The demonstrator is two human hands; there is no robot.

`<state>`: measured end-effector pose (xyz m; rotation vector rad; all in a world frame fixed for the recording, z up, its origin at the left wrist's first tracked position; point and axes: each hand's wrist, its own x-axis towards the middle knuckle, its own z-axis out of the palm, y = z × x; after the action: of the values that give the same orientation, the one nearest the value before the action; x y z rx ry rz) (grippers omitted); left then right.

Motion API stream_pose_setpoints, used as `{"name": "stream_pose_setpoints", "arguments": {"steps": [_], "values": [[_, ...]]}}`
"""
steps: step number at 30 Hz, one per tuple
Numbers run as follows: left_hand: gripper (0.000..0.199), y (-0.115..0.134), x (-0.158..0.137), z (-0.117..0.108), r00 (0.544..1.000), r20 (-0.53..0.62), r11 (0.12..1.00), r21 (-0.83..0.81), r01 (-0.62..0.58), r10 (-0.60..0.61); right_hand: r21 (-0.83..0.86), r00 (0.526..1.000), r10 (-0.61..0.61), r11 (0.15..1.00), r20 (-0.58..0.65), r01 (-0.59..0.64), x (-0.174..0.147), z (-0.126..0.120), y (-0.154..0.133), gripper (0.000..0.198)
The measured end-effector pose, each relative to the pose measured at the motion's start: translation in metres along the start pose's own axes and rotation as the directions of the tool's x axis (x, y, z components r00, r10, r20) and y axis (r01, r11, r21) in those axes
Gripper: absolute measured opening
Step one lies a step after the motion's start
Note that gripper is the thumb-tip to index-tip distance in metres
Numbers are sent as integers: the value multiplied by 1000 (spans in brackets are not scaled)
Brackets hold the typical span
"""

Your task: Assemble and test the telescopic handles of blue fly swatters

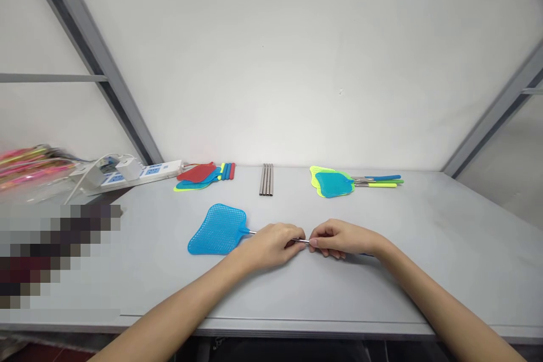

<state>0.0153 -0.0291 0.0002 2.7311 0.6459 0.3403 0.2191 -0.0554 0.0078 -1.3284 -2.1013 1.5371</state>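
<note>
A blue fly swatter (220, 230) lies across the grey table, its mesh head to the left and its metal rod running right under my hands. My left hand (278, 242) is closed round the rod near the middle. Close beside it, my right hand (335, 237) pinches the same rod between thumb and fingers. A short stretch of bare metal shows between the two hands. A bit of dark blue, seemingly the handle, peeks out below my right wrist; the rest of it is hidden.
Behind my hands lie several metal tubes (266, 180). Red, blue and yellow-green swatter heads (197, 174) with loose coloured grips (228, 171) are at back left. Swatters with handles (335, 182) lie at back right. A power strip (148, 172) sits at the left edge.
</note>
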Motion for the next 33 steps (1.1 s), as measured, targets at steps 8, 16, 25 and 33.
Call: {"name": "stream_pose_setpoints", "arguments": {"steps": [8, 16, 25, 33], "values": [[19, 3, 0, -3, 1000, -4, 1000, 13, 13, -13, 12, 1000, -1, 1000, -6, 1, 0, 0, -1, 35], [19, 3, 0, -3, 1000, -5, 1000, 9, 9, -9, 3, 1000, 0, 1000, 1, 0, -1, 0, -1, 34], [22, 2, 0, -2, 1000, 6, 1000, 17, 22, -22, -7, 1000, 3, 1000, 5, -3, -1, 0, 1, 34], [22, 2, 0, -2, 1000, 8, 1000, 22, 15, -15, 9, 1000, 4, 1000, 17, -4, 1, -1, 0, 34]]}}
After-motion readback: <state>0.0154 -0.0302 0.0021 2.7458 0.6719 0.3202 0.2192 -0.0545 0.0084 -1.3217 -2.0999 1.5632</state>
